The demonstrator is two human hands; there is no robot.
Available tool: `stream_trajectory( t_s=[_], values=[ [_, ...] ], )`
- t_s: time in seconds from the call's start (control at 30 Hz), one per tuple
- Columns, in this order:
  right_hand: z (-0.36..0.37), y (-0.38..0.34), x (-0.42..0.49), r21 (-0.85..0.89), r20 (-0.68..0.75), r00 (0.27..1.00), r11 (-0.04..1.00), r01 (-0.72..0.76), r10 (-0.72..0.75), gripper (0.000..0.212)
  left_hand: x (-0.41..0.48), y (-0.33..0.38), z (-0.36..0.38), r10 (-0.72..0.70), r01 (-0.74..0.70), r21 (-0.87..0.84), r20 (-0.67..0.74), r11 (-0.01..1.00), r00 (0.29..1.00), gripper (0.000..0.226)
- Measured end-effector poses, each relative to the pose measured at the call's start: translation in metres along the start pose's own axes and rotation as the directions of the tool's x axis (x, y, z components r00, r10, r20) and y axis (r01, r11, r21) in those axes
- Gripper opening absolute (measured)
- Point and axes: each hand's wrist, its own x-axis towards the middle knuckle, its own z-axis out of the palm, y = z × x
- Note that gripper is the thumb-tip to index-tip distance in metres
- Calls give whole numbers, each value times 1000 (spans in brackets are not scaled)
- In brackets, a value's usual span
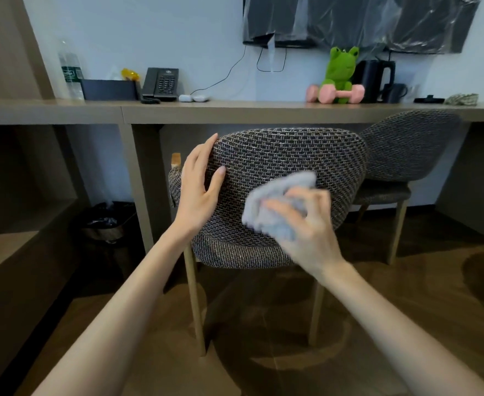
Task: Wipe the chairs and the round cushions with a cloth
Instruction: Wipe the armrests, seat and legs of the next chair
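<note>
Woven grey-brown fabric covers the near chair (286, 167), which stands directly ahead of both hands, its curved back facing the person and its long axis running left to right. The right hand (306, 227) is curled round the bunched pale cloth (277, 201) and presses it against the back's lower middle. The left hand (199, 184), fingers straight, rests on the upper left edge. The second chair (409, 147) stands beyond to the right, so the cloth hand is judged nearer to it.
</note>
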Motion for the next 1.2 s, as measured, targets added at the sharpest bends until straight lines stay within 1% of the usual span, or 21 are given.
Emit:
stream_trajectory(
  t_s=[0.03,0.07,0.17,0.27,0.33,0.4,0.43,0.5,0.53,0.57,0.6,0.67,0.7,0.73,0.8,0.93,1.0,1.07,1.13,1.17,1.2],
  values=[
    [-4,-1,22,-14,-72,997,1000,-21,20,38,-2,-2,1,-5,5,4,-5,1000,1000,51],
    [-6,-3,42,-40,-103,994,998,-41,37,39,-3,-3,2,-7,7,4,-14,1000,1000,52],
    [5,-10,70,-121,-75,996,991,-55,46,42,-6,-4,2,9,-9,-8,-29,1000,1000,54],
    [27,-10,42,-123,-35,999,992,-30,26,35,-10,-8,1,5,-5,-12,-3,1000,1000,56],
    [38,-9,7,-113,67,998,994,-10,17,36,-15,-11,1,-11,11,0,21,1000,1000,58],
    [44,-11,-24,-87,187,982,996,-2,18,44,-22,-16,-1,-42,43,-12,54,999,998,59],
    [45,-13,-35,-70,258,966,997,-8,26,48,-27,-19,-3,-65,67,-28,72,997,995,60],
    [40,-17,-42,-36,421,906,999,-39,50,53,-35,-23,-6,-120,127,-59,110,990,987,62],
    [35,-19,-39,-19,465,884,999,-42,46,53,-38,-25,-8,-138,148,-70,130,986,982,63],
    [28,-21,-30,-4,459,888,1000,-24,23,52,-40,-26,-9,-146,158,-76,143,985,979,64],
    [22,-23,-18,1,398,917,1000,6,-6,49,-41,-27,-11,-143,155,-77,149,985,979,65],
    [10,-23,15,-32,171,985,999,44,-38,42,-41,-29,-14,-123,134,-70,148,988,981,66],
    [6,-23,33,-64,69,997,997,31,-27,40,-41,-29,-15,-120,130,-64,147,989,982,68],
    [4,-21,50,-95,0,1000,995,7,-7,40,-42,-31,-16,-125,135,-59,150,989,981,69],
    [8,-20,67,-133,-32,999,991,-34,30,43,-44,-33,-16,-138,149,-54,162,987,977,71],
    [30,-19,35,-102,97,995,995,-25,34,36,-48,-35,-18,-134,141,-24,187,990,973,75],
    [39,-20,1,-67,195,980,998,-18,30,43,-49,-35,-21,-132,135,0,206,991,970,76],
    [44,-22,-29,-43,346,937,999,-31,44,47,-51,-35,-24,-144,143,25,229,989,963,76],
    [43,-24,-45,-63,491,867,996,-63,86,46,-55,-37,-27,-164,162,27,247,986,955,75],
    [40,-27,-46,-67,509,856,996,-60,86,46,-56,-38,-29,-172,170,27,259,985,950,74],
    [35,-29,-41,-58,480,875,998,-36,59,46,-57,-40,-30,-176,175,28,265,984,948,73]
  ],
)
